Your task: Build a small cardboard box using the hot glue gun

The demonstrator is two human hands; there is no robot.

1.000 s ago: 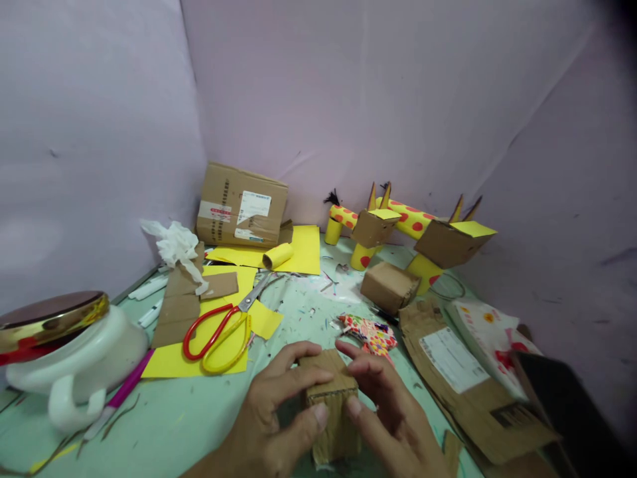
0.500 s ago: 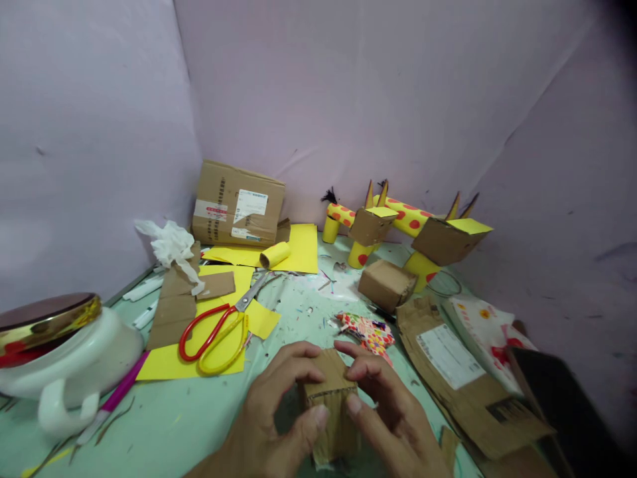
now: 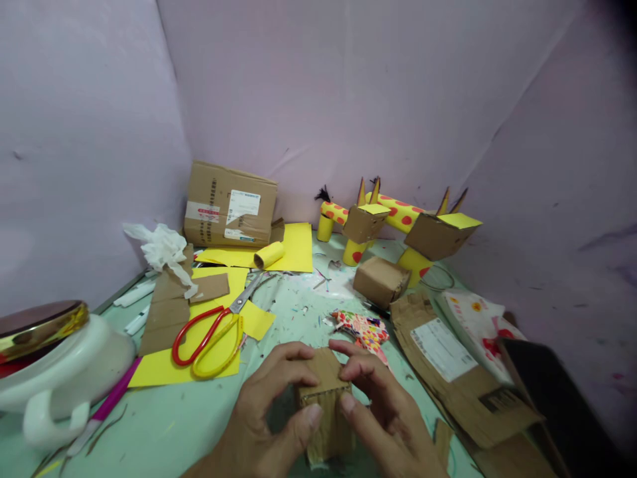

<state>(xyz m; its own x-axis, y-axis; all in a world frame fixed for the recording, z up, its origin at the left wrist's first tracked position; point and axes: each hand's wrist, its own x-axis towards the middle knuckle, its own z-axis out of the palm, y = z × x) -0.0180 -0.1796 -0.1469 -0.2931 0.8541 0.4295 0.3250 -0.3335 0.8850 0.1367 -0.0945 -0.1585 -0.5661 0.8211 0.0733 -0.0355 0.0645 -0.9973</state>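
A small brown cardboard box stands on the table close in front of me, with a rough corrugated edge along its top fold. My left hand wraps its left side, fingertips on the top and thumb on the near face. From the right, my right hand grips the same box, its thumb at the near top edge. Beyond the fingers lies a hot glue gun with a floral pattern. Left of my hands, scissors with red and yellow handles rest on yellow paper.
Two spotted giraffe-like figures stand at the back right beside another small carton. A larger shipping box leans on the wall. A white cup is at left; flattened cardboard and a dark phone-like slab lie right.
The whole view has shifted slightly, so things appear a little further left. Both hands keep nearly the same hold on the cardboard box.
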